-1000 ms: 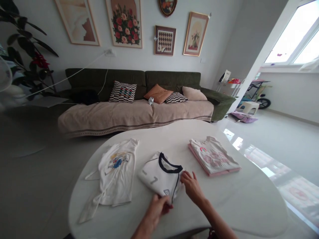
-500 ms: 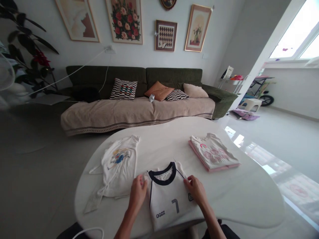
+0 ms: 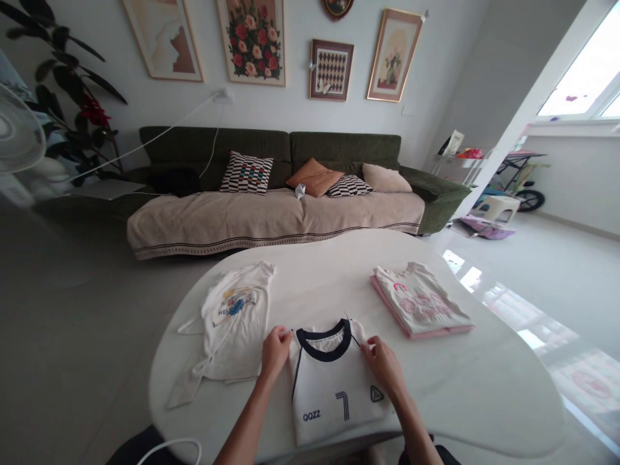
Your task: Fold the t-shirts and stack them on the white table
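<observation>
A folded white jersey (image 3: 334, 387) with a dark collar and the number 7 lies at the near edge of the white oval table (image 3: 484, 400). My left hand (image 3: 275, 352) pinches its left shoulder and my right hand (image 3: 385, 363) pinches its right shoulder, fingers closed on the cloth. To the left lies a loosely folded white T-shirt (image 3: 232, 329) with a coloured print. To the right sits a neat stack of folded pink and white shirts (image 3: 421, 309).
Beyond the table stands a dark green sofa (image 3: 271, 187) with a beige cover and several cushions. A fan (image 3: 17, 135) and a plant (image 3: 82, 110) are at the left. A white cable (image 3: 169, 447) loops near the table's front edge. Glossy floor lies to the right.
The jersey was turned from an angled heap in the table's middle to lie front up and square at the near edge. Both hands shifted to its shoulders.
</observation>
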